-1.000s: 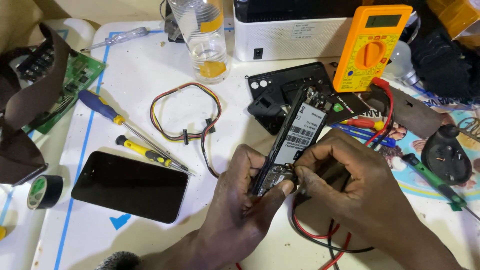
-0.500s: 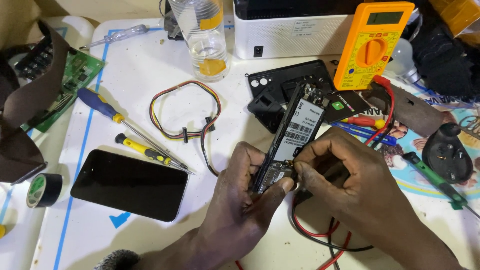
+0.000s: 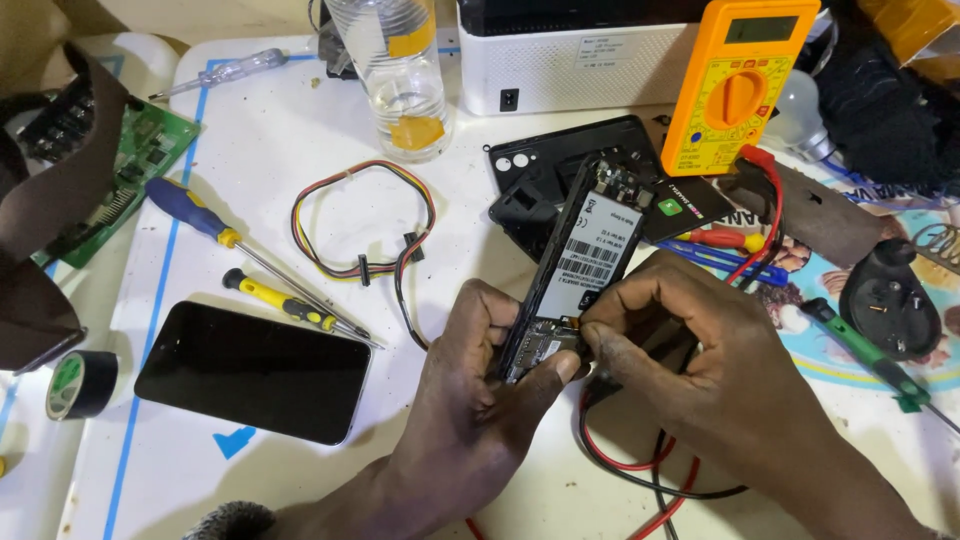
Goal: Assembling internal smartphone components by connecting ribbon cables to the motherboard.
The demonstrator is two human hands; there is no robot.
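Left hand (image 3: 470,400) clamped around the lower edge of an opened phone (image 3: 575,270), tilted up off the desk (image 3: 300,130) right of the wire loop (image 3: 365,225). Right hand (image 3: 690,350) pinching its bottom end. Probably light, stiff, fragile inside; best held by the side edges.

Left of the orange multimeter (image 3: 735,85), the opened phone (image 3: 578,262) was black with a white label; further left lay a blue-handled screwdriver (image 3: 192,212) and green circuit board (image 3: 140,160).
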